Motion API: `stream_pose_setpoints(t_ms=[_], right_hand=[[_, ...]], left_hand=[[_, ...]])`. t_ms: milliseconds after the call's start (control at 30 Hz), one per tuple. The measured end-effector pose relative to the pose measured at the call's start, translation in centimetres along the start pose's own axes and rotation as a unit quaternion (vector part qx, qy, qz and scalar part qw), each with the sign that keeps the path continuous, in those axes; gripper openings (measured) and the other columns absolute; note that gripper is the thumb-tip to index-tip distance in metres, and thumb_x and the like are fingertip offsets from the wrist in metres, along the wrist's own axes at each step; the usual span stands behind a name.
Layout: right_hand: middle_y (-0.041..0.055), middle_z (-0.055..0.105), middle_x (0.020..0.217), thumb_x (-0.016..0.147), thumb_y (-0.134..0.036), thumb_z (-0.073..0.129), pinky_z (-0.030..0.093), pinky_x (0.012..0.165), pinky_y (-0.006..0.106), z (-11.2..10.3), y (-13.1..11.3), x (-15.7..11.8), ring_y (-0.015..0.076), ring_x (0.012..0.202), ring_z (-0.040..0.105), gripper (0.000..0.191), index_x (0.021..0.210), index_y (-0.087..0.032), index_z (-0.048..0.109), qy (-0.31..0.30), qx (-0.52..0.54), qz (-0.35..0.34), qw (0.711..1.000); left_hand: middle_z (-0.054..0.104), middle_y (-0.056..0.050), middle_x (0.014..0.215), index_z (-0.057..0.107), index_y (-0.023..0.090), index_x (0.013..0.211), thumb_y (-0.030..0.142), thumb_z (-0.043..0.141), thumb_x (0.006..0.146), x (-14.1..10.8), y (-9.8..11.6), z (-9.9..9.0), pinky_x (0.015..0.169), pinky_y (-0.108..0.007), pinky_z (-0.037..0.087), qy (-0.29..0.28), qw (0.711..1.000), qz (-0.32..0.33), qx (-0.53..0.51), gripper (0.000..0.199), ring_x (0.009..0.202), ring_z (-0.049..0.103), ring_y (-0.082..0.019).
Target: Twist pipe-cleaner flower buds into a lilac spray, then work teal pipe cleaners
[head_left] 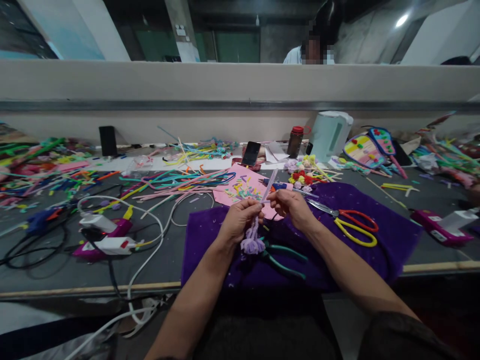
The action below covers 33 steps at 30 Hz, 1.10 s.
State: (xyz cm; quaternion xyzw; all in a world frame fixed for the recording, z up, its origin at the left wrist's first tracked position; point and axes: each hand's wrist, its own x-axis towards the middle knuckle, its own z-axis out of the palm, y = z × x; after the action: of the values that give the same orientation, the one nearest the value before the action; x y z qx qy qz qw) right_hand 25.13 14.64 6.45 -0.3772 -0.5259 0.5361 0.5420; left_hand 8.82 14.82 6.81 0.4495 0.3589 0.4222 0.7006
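Observation:
My left hand is closed in a pinch on a lilac pipe-cleaner flower, whose curled bloom hangs below the fingers. Pale lilac stems rise above the pinch. Close by on the right, my right hand has thumb and forefinger pressed together at a thin lilac strand of the same piece. Both hands are over a purple cloth. Teal-handled pliers lie just right of the bloom. Scissors with red and yellow handles rest beyond my right wrist.
Pink sheet with short pipe-cleaner snippets lies ahead. Power strips and white cable are left, near a blue glue gun. A phone, a bottle and a kettle stand behind. A person is beyond the partition.

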Motion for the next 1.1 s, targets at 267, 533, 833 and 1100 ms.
stream_pose_setpoints(t_ms=[267,533,833,1100], right_hand=[[-0.0038,0.049,0.048,0.066,-0.033,0.062,0.022,0.037,0.020,0.4,0.7,0.0,0.0048,0.037,0.036,0.019,0.068,-0.015,0.058,0.005,0.003,-0.009,1.000],[-0.0053,0.044,0.045,0.065,-0.029,0.063,0.024,0.037,0.019,0.8,0.2,-0.3,0.0052,0.037,0.035,0.017,0.061,-0.015,0.053,0.053,-0.021,-0.036,0.998],[-0.0042,0.047,0.049,0.063,-0.023,0.059,0.028,0.038,0.020,1.5,0.4,-0.5,0.0058,0.039,0.037,0.010,0.065,-0.014,0.055,0.077,-0.027,-0.032,0.996],[-0.0049,0.047,0.044,0.062,-0.024,0.061,0.026,0.036,0.019,1.6,0.3,-0.5,0.0052,0.037,0.037,0.012,0.061,-0.013,0.055,0.058,-0.027,-0.014,0.998]], left_hand=[[0.059,0.002,0.055,0.056,0.015,0.076,0.027,0.065,0.065,0.0,-0.3,-0.1,0.044,-0.017,0.039,-0.073,0.996,-0.057,-0.013,0.019,0.042,0.051,-0.007],[0.062,0.001,0.057,0.056,0.014,0.074,0.029,0.070,0.058,-0.4,-0.3,0.8,0.052,-0.022,0.045,-0.015,0.999,-0.014,0.026,0.027,0.048,0.057,-0.010],[0.061,0.000,0.056,0.057,0.013,0.072,0.034,0.066,0.064,-0.2,-0.9,0.8,0.052,-0.022,0.046,-0.019,0.999,-0.011,0.038,0.025,0.045,0.055,-0.009],[0.059,0.001,0.054,0.057,0.013,0.069,0.035,0.064,0.065,-0.6,-0.9,1.1,0.049,-0.022,0.045,0.007,0.992,0.085,0.097,0.024,0.045,0.052,-0.009]])
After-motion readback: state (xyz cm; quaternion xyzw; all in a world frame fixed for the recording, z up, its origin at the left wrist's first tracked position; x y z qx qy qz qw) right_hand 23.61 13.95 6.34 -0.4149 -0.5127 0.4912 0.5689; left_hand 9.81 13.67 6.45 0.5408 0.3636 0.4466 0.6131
